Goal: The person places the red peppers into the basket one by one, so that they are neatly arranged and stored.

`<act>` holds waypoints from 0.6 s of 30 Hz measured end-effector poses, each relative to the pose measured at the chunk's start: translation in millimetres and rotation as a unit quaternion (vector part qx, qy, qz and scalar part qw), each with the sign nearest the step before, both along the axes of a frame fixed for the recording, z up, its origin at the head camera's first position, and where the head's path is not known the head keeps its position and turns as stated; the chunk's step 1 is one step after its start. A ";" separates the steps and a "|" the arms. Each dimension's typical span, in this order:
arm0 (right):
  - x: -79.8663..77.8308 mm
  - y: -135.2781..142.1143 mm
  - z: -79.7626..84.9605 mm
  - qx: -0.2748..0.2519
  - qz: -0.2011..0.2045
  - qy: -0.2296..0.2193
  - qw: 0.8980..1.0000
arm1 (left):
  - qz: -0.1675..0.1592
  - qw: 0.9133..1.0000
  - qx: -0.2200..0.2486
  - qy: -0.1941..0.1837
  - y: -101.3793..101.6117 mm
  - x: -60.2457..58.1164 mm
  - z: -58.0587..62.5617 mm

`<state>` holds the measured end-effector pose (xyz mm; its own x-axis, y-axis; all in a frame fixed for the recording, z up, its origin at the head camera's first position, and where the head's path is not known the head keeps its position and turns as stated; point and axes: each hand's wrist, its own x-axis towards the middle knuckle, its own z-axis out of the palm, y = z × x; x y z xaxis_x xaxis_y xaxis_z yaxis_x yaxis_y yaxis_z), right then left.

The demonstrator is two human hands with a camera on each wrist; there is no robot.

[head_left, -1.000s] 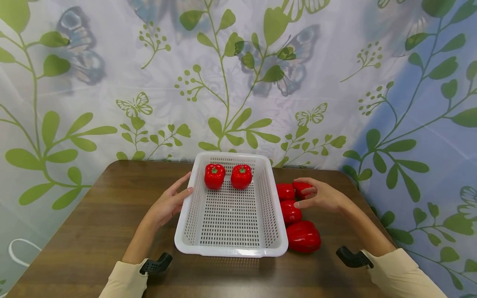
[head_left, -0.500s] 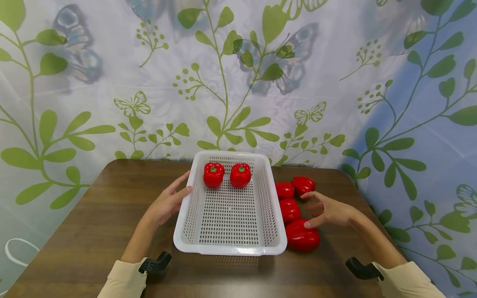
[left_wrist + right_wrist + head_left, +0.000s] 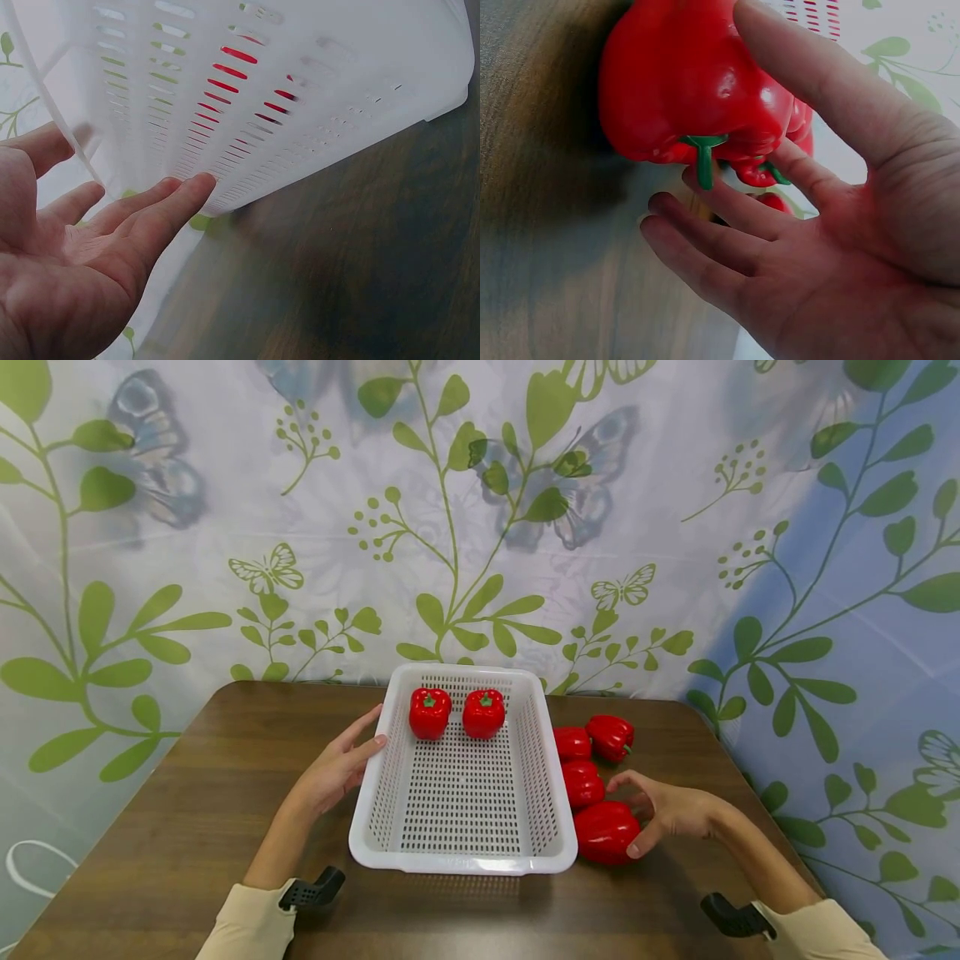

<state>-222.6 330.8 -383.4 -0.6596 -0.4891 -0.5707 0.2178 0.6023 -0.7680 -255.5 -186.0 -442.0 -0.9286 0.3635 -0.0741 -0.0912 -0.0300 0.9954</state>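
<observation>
A white perforated plastic basket (image 3: 462, 865) stands in mid-table with two red bell peppers (image 3: 431, 713) in its far end. My left hand (image 3: 337, 768) holds the basket's left side, thumb at the rim and fingers along the outer wall (image 3: 322, 105). Right of the basket lies a loose group of red bell peppers. My right hand (image 3: 667, 814) is at the nearest bell pepper (image 3: 603, 833), fingers spread around its right end. In the right wrist view, the thumb overlaps this pepper (image 3: 682, 82), and the other fingers extend loosely past its green stem (image 3: 705, 161).
Three more red peppers lie behind the nearest one: a middle one (image 3: 582, 783), one beside the basket (image 3: 572, 743), and one farther back (image 3: 611, 737). A leaf-and-butterfly curtain (image 3: 480, 527) hangs behind the brown wooden table (image 3: 247, 735).
My right hand has moved from the far peppers toward me to the nearest one, which has turned slightly. My left hand keeps its place on the basket.
</observation>
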 end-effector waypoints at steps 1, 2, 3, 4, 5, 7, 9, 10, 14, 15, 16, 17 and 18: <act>0.2 0.4 -0.6 -0.003 0.002 -0.002 1.000 | -0.001 1.000 0.001 0.000 0.1 0.0 0.0; 0.5 0.8 -1.1 -0.005 0.004 -0.005 1.000 | -0.001 1.000 0.001 0.000 0.3 0.1 0.0; 0.7 1.1 -1.5 -0.008 0.007 -0.007 1.000 | -0.001 1.000 0.001 0.000 0.3 0.1 0.0; 0.9 1.5 -1.9 -0.010 0.009 -0.007 1.000 | -0.001 1.000 0.002 0.000 0.4 0.1 -0.1; 1.2 1.8 -2.2 -0.011 0.011 -0.007 1.000 | -0.001 1.000 0.001 0.000 0.5 0.0 -0.1; 1.9 2.6 -2.7 -0.013 0.012 -0.007 1.000 | 0.000 1.000 0.002 0.001 0.4 0.0 -0.2; 2.5 3.4 -3.5 -0.014 0.012 -0.006 1.000 | 0.001 1.000 0.001 0.001 0.3 -0.1 -0.3; 2.8 3.8 -3.9 -0.016 0.011 -0.006 1.000 | 0.002 1.000 0.001 0.000 0.2 -0.1 -0.3; 3.1 5.2 -6.1 -0.027 0.007 -0.008 1.000 | 0.003 1.000 0.002 -0.001 0.1 -0.3 -0.7; 3.0 5.4 -6.5 -0.030 0.006 -0.010 0.999 | 0.003 1.000 0.002 -0.001 0.2 -0.2 -0.8; 2.9 5.6 -6.9 -0.032 0.005 -0.009 0.999 | 0.003 1.000 0.002 -0.001 0.2 -0.2 -0.9; 2.9 5.7 -7.2 -0.033 0.005 -0.009 0.999 | 0.002 1.000 0.003 -0.001 0.2 -0.1 -0.9; 2.9 5.8 -7.5 -0.033 0.005 -0.008 0.999 | 0.002 1.000 0.003 -0.001 0.2 0.0 -0.9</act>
